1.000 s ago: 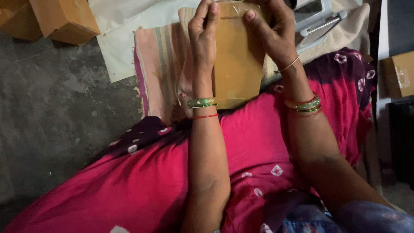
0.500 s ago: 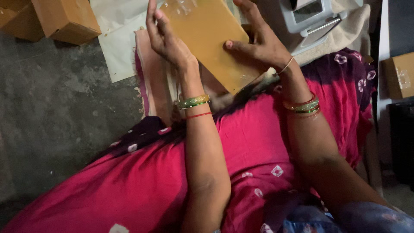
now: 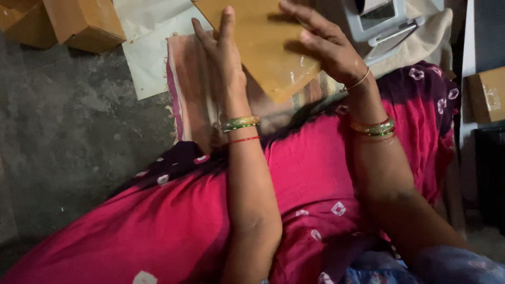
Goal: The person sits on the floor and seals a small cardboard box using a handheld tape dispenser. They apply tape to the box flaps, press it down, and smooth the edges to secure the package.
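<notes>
Grey concrete floor (image 3: 58,131) is showing at the left, with a white sheet (image 3: 152,37) and a striped cloth (image 3: 192,100) lying on it beyond the person's pink-clad lap. Both hands are holding up a flat brown cardboard piece (image 3: 258,47) above the cloth, tilted so one corner is pointing down toward the lap. The left hand (image 3: 223,58) is lying flat against its left edge, fingers (image 3: 227,21) stretched straight and open rather than curled. The right hand (image 3: 326,47) is gripping the right side, fingers spread over the top face; the thumb is hidden, so how it is clamping underneath cannot be told. Brown boxes (image 3: 79,21) are sitting at the far left, another box (image 3: 486,94) at the right, and a grey device (image 3: 381,21) just beyond the right hand. To handle the piece well, it seems wise to be keeping the flat left palm pressing evenly while the right grip is steadying the tilt, so the cardboard is not bending or slipping.
</notes>
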